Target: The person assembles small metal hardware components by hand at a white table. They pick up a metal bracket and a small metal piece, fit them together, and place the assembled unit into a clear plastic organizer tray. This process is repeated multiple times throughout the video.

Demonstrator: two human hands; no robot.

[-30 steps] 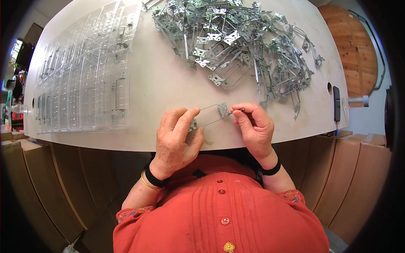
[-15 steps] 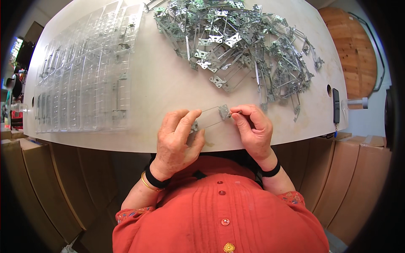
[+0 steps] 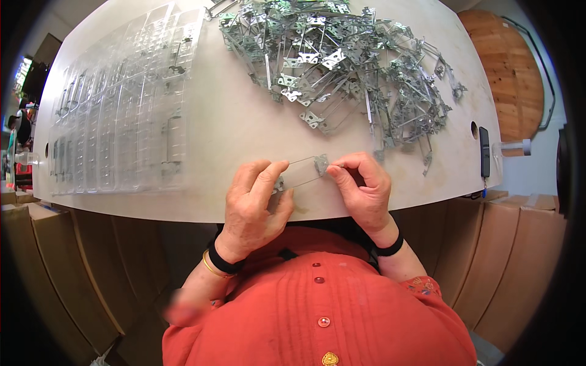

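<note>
Both hands hold one thin metal wire bracket (image 3: pixel 302 171) just above the near edge of the pale table (image 3: pixel 232 128). My left hand (image 3: pixel 253 204) pinches its left end between thumb and fingers. My right hand (image 3: pixel 363 186) grips the small stamped plate at its right end. A big tangled pile of similar metal brackets (image 3: pixel 348 67) lies farther back on the table, beyond my right hand.
Rows of clear plastic trays (image 3: pixel 116 116), some with parts in them, cover the table's left side. A dark slim device (image 3: pixel 484 152) lies at the right edge. A round wooden top (image 3: pixel 506 67) stands at far right. Brown cardboard boxes (image 3: pixel 513 256) sit below the table.
</note>
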